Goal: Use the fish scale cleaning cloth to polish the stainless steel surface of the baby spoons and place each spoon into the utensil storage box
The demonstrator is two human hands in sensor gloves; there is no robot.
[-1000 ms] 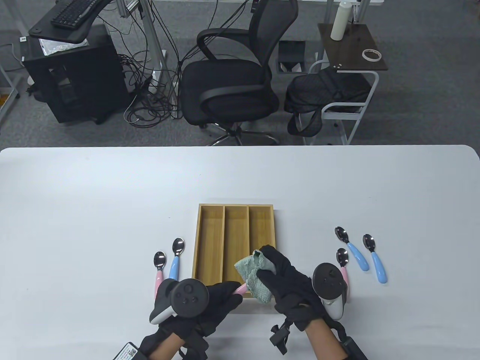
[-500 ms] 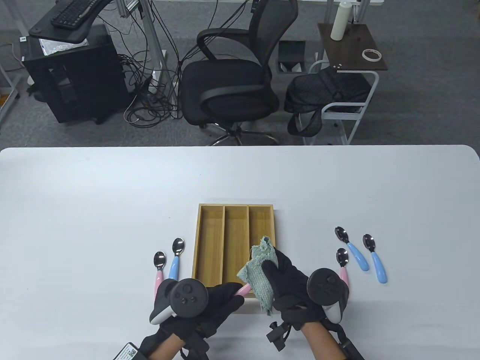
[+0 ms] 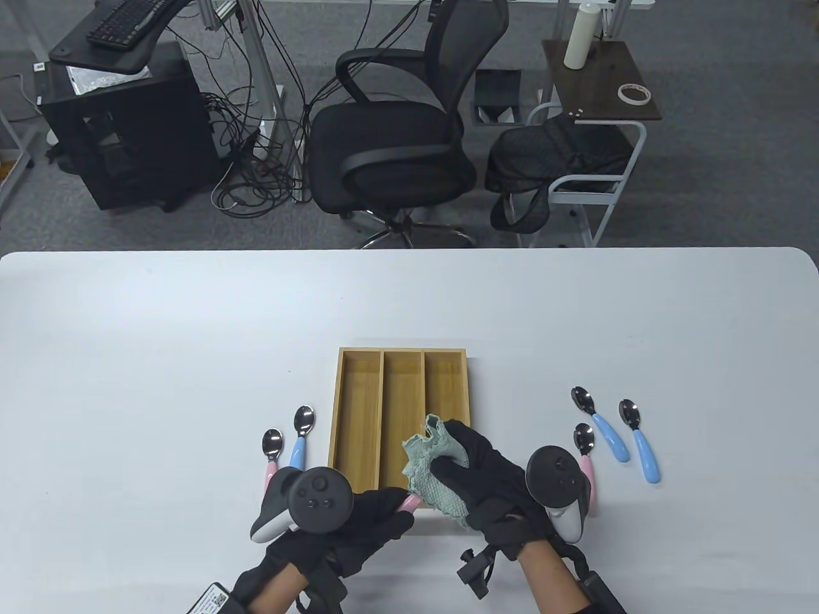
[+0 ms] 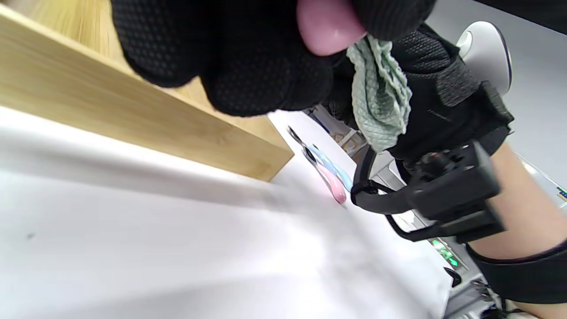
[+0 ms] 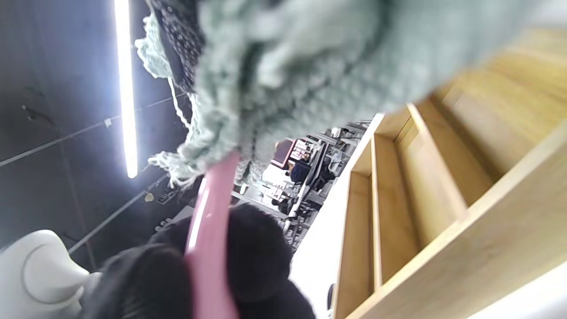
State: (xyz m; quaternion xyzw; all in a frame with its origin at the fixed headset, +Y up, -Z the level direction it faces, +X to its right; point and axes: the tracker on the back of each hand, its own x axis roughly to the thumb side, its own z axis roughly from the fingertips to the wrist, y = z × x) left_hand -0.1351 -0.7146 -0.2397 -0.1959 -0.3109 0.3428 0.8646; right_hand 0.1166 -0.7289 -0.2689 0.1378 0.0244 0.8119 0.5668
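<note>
Presently my left hand (image 3: pixel 358 518) grips the pink-handled spoon (image 3: pixel 409 504) steady over the bamboo utensil box (image 3: pixel 337 409) while my right hand (image 3: pixel 486 476) pinches the green cloth (image 3: pixel 432 473) around its bowl to polish it.

Hidden or unclear, as we log it:
- Pink-handled spoon (image 3: pixel 407 505): bowl wholly wrapped in the cloth (image 3: pixel 435 470); we see only a short piece of handle between the two hands.
- Storage box (image 3: pixel 358 409): near right corner covered by cloth and right hand (image 3: pixel 492 480).
- Pink spoon right of the box (image 3: pixel 585 448): handle mostly behind the right-hand tracker (image 3: pixel 558 489).
- Pink spoon left of the box (image 3: pixel 271 451): handle end under the left-hand tracker (image 3: pixel 307 502).
- Right wrist view: cloth blurred, fingers (image 5: pixel 177 40) barely visible.
- Left wrist view: bench (image 4: pixel 133 248) blurred; far spoons too small to count.
</note>
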